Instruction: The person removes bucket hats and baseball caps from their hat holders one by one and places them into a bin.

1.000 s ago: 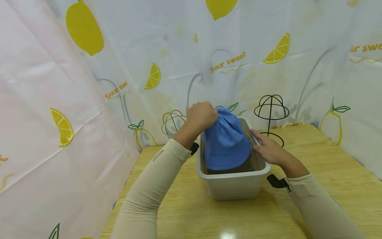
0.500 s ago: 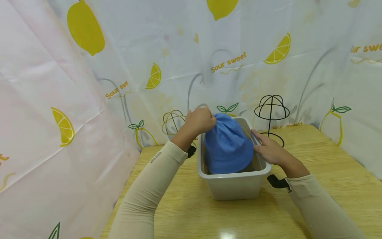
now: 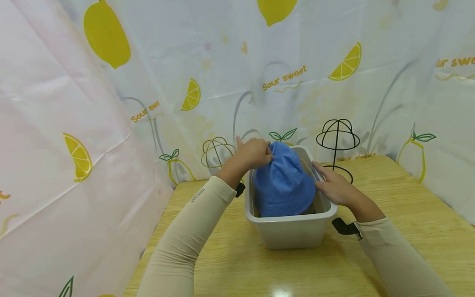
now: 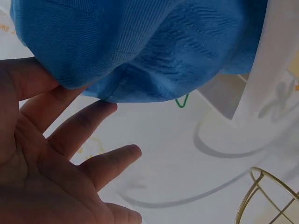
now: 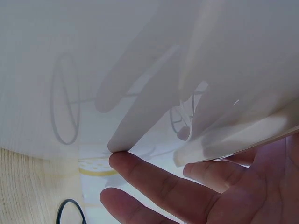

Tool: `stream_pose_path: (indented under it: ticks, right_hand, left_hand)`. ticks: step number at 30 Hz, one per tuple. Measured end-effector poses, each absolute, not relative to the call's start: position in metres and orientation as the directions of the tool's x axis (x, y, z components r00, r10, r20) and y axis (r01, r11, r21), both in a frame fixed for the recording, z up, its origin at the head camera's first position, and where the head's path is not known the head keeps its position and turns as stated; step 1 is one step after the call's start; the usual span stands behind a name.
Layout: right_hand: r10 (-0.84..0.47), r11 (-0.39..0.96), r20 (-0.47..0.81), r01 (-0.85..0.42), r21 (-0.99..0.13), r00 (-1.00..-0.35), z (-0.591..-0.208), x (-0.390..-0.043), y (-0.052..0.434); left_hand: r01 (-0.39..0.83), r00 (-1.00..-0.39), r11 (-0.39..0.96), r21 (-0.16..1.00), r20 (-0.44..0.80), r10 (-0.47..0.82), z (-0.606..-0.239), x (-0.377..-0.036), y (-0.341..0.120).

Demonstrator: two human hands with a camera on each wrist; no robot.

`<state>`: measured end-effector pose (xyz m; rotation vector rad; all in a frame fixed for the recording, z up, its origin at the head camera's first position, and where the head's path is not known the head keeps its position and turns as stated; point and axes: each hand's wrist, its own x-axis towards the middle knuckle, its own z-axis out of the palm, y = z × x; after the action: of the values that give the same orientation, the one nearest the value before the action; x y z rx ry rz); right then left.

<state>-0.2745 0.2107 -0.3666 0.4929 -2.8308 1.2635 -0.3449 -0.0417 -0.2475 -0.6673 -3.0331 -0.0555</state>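
Observation:
A blue cloth hat [image 3: 283,185] with a soft brim sits crown up and tilted in a pale grey plastic bin [image 3: 291,231]. My left hand [image 3: 252,154] is at the upper left of its crown. In the left wrist view, the left hand [image 4: 60,154] has its fingers spread, some touching the cloth of the hat [image 4: 140,46]; the nearest tips are hidden behind a fold. My right hand [image 3: 337,187] holds the bin's right rim, thumb over the edge. In the right wrist view, the right hand's fingers [image 5: 163,186] lie along the outer wall of the bin [image 5: 140,70].
A black wire hat stand [image 3: 337,144] rises behind my right hand. To the left of the bin is a gold wire stand [image 3: 215,152], partly hidden by my left arm. A lemon-print cloth [image 3: 222,53] hangs behind the wooden table [image 3: 230,264].
The hat has come down a little and right, deeper into the bin. My left hand has lowered with it, and its fingers have loosened and spread. The right hand and bin stay put.

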Motion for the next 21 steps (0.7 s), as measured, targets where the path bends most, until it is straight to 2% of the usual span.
stream_pose_path:
  ticks: [12, 21]
  right_hand:
    - [-0.284, 0.623, 0.150, -0.301, -0.722, -0.947, -0.367, -0.275, 0.208]
    - [-0.287, 0.636, 0.137, -0.295, -0.713, -0.948, -0.366, -0.273, 0.209]
  left_hand:
    - [0.542, -0.839, 0.840, -0.004, 0.064, 0.541, -0.262, -0.350, -0.043]
    - [0.642, -0.767, 0.765, 0.063, 0.055, 0.639, -0.262, -0.351, -0.049]
